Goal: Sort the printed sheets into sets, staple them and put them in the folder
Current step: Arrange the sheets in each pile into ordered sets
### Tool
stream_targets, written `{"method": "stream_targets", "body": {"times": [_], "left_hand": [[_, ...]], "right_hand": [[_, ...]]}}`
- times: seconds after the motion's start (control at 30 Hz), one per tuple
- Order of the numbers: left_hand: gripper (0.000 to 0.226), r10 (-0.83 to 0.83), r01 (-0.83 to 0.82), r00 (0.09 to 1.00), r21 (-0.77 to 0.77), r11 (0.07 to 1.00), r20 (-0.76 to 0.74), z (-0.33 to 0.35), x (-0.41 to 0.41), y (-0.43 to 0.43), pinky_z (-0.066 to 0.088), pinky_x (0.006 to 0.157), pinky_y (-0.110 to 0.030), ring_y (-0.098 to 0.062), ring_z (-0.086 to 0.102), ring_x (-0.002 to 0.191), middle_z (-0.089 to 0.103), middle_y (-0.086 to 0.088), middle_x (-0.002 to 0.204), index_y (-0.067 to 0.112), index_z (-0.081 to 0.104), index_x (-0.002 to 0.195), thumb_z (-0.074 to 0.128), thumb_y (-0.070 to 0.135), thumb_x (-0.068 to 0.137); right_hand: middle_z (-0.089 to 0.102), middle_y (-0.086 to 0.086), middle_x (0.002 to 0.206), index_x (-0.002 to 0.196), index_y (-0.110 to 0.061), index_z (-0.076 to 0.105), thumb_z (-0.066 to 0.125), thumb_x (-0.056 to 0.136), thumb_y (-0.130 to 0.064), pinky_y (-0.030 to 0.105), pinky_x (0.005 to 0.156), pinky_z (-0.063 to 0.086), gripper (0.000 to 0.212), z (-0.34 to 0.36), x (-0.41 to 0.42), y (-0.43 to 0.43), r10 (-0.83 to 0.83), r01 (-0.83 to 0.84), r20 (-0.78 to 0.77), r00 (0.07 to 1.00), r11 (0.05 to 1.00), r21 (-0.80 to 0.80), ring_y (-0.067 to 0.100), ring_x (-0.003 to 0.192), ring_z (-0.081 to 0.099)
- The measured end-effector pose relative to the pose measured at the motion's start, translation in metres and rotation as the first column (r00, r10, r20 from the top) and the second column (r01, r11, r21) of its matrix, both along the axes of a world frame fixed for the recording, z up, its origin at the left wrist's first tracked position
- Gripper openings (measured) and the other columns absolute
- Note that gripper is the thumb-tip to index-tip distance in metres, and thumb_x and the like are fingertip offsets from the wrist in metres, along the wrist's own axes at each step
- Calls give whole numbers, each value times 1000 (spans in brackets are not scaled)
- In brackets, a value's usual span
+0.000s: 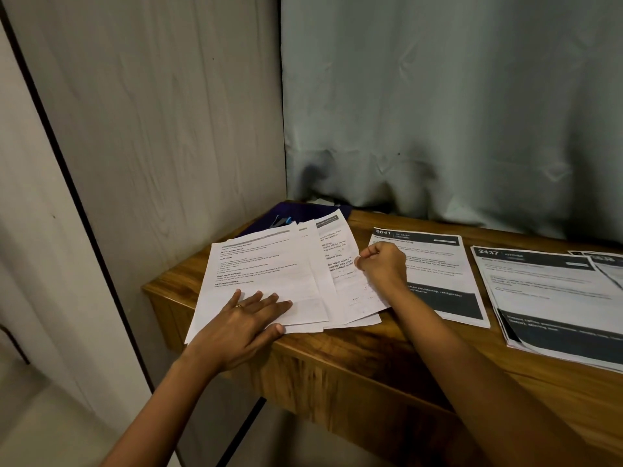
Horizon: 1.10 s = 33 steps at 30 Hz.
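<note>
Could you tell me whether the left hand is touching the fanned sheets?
Touching. The head view shows the left hand lying flat on the fanned sheets, fingers straight.

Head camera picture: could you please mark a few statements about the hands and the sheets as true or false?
1. The left hand lies flat on the fanned sheets. True.
2. The right hand holds the stapler. False: it pinches the edge of the fanned sheets, and the stapler lies at the back on the purple folder.
3. The sheet headed 2641 lies on the table, to the right of the fanned sheets. True.
4. The stack headed 2437 is inside the folder. False: it lies in the open on the table, at the far right.
</note>
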<state>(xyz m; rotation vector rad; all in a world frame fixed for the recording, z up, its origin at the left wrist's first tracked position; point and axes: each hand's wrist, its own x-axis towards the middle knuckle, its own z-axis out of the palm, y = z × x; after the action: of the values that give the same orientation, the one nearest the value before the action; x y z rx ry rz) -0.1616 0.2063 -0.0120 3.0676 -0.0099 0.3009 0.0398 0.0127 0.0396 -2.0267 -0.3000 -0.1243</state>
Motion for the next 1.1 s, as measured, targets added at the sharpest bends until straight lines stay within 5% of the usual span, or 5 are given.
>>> {"method": "stream_targets", "body": {"times": [0.27,0.47,0.67,0.9,1.1], "left_hand": [[88,17,-17,1000,-24,1000,-13,3,4,-1,-3,117,-38,-18,19,146,19,11,158,45,16,147,-11,84,73],[82,8,-8,1000,-36,999,-6,1,8,-2,-1,117,-39,-18,20,146,19,11,158,48,13,145,-8,85,74],[85,-18,18,1000,-27,999,3,6,3,-3,-5,116,-41,-19,18,147,16,10,158,47,10,145,1,90,72],[88,-19,19,998,-5,1000,-56,4,3,-1,-8,117,-46,-19,10,148,9,11,159,51,1,143,0,94,66],[92,-28,27,998,-16,1000,-50,5,3,-1,-7,118,-48,-20,11,148,11,10,159,47,7,145,-1,94,66]], "right_hand": [[66,4,94,94,-14,62,72,83,-12,33,81,52,15,1,-3,2,112,-112,-11,994,994,2,21,91,63],[66,8,116,115,-8,67,53,95,-9,24,87,45,24,-11,-13,13,230,-196,137,964,954,-225,24,107,60],[65,11,117,112,-10,68,50,94,-8,41,96,46,25,-9,-1,11,116,-76,114,987,948,-308,31,112,52],[65,11,97,95,-1,66,58,87,-1,35,80,53,12,4,5,14,88,-98,-51,995,963,-250,26,91,61],[62,3,80,74,-9,63,80,73,-10,33,78,54,17,16,5,11,46,-63,-180,983,994,-85,20,80,61]]}}
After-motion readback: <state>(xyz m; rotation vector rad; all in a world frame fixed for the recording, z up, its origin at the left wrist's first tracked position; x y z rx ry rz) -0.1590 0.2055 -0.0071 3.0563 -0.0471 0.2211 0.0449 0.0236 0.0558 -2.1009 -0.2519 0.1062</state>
